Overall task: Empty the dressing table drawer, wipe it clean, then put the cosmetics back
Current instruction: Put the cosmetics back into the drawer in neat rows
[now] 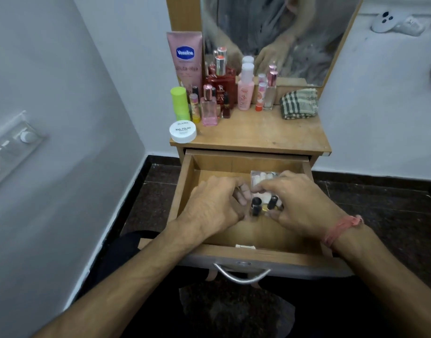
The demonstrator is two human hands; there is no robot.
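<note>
We have both hands down in the open drawer [190,191], which is pulled out from under the dressing table [270,132]. Our left hand [212,206] curls around something near the drawer's middle, but what it grips is hidden behind the fingers, so we cannot tell. Our right hand [299,203] closes its fingertips on a clear packet [260,179] of pale pieces. Between the hands stand two small bottles [256,205] with black caps, blurred. A small white piece [244,246] lies by the drawer's front wall. On the tabletop, cosmetics crowd the left side: a pink tube [185,59], a green stick [179,103], a red bottle [221,89], a white jar [182,131]. A folded checked cloth [298,103] rests to the right, below the mirror [277,35].
</note>
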